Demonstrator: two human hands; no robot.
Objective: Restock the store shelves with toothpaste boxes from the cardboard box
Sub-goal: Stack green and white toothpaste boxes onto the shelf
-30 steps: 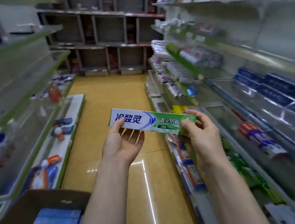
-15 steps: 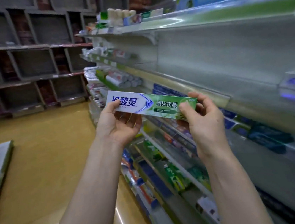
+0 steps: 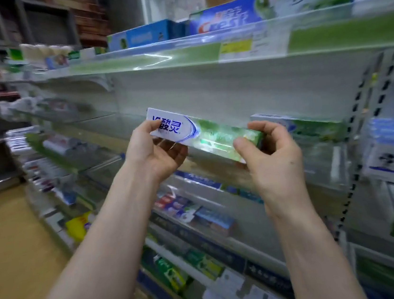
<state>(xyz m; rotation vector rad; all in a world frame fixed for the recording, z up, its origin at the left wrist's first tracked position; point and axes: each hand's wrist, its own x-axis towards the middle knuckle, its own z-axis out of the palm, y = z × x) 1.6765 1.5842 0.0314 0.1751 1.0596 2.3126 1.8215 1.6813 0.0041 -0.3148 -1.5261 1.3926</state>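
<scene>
My left hand (image 3: pixel 153 154) and right hand (image 3: pixel 272 157) have fingers clamped on both ends of the toothpaste box (image 3: pixel 189 131); I think it is light, stiff, easy to dent

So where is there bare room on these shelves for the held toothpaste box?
The middle shelf is bare behind the toothpaste box, from the green box lying at its right end leftward. The top shelf is lined with boxes, and the lower shelves are packed.
</scene>
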